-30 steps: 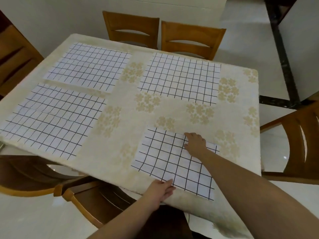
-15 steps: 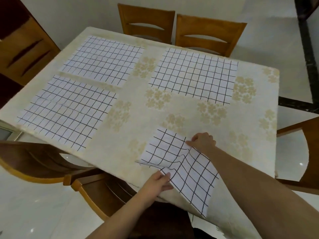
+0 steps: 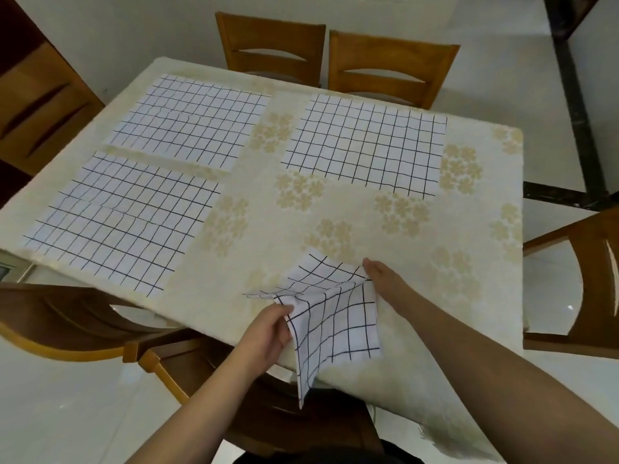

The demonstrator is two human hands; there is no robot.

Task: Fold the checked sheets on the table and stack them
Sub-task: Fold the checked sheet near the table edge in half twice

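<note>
Head view: left hand (image 3: 268, 333) fingers pinching the nearest sheet (image 3: 331, 319) mid-fold, right hand (image 3: 385, 279) apparently pinning its corner, three sheets lying unfolded, nothing stacked

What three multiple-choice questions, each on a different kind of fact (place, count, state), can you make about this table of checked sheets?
1. Where is the sheet being folded?
A. near edge
B. far left corner
C. on a chair

2. How many sheets lie flat?
A. one
B. three
C. five

3. The left hand is
A. empty
B. pinching the sheet
C. flat on the table

Key: 1 A, the sheet being folded hangs over the table near edge; 2 B, far left sheet, near left sheet, far right sheet; 3 B, left hand grips its edge, right hand holds a corner.
</note>
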